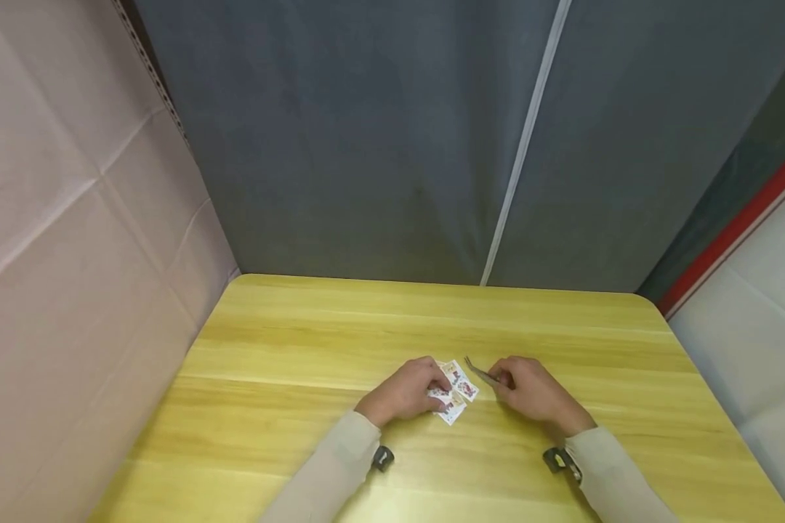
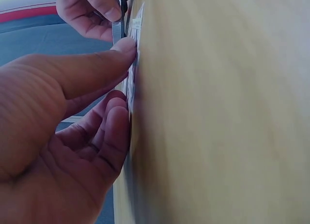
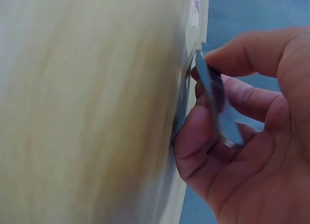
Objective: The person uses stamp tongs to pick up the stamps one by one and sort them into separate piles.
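Small sheet of stickers (image 1: 454,392) lying flat near the middle of the yellow wooden tabletop (image 1: 301,341). Left hand (image 1: 402,392) with thumb and curled fingertips pressing down on the sheet's left side. Right hand (image 1: 530,392) just beside it, pinching metal tweezers (image 1: 480,373), tips pointing toward the sheet.

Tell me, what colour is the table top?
Yellow wood grain on the table, best in the head view.

Both forearms rest forward, left hand (image 1: 405,392) with fingertips pressed down, right hand (image 1: 530,392) curled in a pinching grip.
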